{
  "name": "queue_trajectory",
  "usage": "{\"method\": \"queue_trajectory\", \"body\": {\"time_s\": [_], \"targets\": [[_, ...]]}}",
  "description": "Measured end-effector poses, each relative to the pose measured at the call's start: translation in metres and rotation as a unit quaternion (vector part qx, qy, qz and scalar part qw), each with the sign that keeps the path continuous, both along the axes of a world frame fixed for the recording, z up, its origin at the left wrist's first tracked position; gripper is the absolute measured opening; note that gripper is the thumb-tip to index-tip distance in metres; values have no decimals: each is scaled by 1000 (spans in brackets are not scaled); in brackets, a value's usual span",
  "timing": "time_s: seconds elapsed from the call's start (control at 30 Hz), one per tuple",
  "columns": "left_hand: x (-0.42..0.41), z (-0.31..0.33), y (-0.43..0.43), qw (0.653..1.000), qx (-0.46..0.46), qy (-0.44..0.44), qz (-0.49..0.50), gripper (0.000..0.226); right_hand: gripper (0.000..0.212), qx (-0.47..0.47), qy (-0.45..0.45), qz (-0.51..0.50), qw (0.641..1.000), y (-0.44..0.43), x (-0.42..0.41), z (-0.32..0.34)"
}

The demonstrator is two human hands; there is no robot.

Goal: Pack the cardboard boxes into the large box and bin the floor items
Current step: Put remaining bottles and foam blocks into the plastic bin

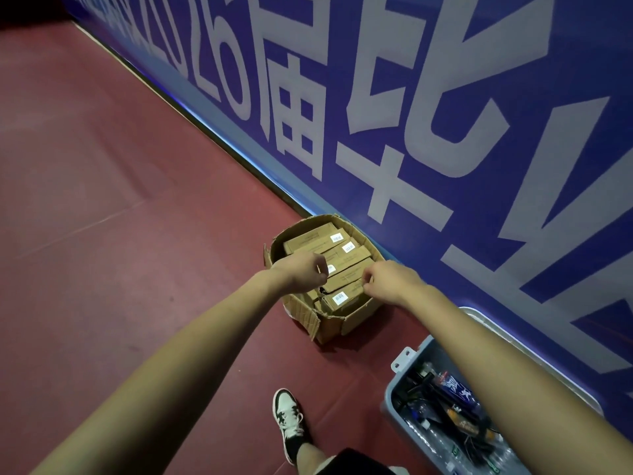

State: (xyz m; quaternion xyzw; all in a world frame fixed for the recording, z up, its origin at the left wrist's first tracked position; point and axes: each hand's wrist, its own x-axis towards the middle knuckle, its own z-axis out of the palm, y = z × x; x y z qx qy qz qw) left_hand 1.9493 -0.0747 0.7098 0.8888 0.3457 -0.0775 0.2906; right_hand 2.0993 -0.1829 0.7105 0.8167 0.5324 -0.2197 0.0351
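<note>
Curled fingers of the left hand (pixel 301 272) and right hand (pixel 390 281) hover over the small cardboard boxes (pixel 346 265). Whether they pinch a carton or hold nothing cannot be told. The cartons lie packed in rows inside the large box (pixel 329 323), which stands on the red floor (pixel 137 200) against a blue banner (pixel 445 132). A grey bin (pixel 390 413), on the near right of the large box, holds bottles and wrappers. No loose cartons or litter show around the large box, so packing looks nearly finished, perhaps only the last carton left to settle.

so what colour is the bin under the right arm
The bin is grey-blue, shown in the head view.
</note>
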Motion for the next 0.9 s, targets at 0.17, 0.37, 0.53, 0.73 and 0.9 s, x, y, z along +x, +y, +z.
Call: {"method": "queue_trajectory", "body": {"time_s": [0.17,0.37,0.53,0.73,0.9], "targets": [[5,-11,52,999,2,26,-33,21,16,6,23,-49,999,40,4,-22],[20,-19,115,996,-17,50,-68,19,17,11,52,-137,989,64,13,-32],[31,-24,134,989,-9,58,-134,23,18,9,56,-208,976,68,-6,-38],[15,-31,152,969,-25,53,-240,15,16,22,64,-325,943,74,-60,-49],[-38,-42,168,942,-44,63,-327,8,19,26,44,-428,902,77,-151,-52]]}}
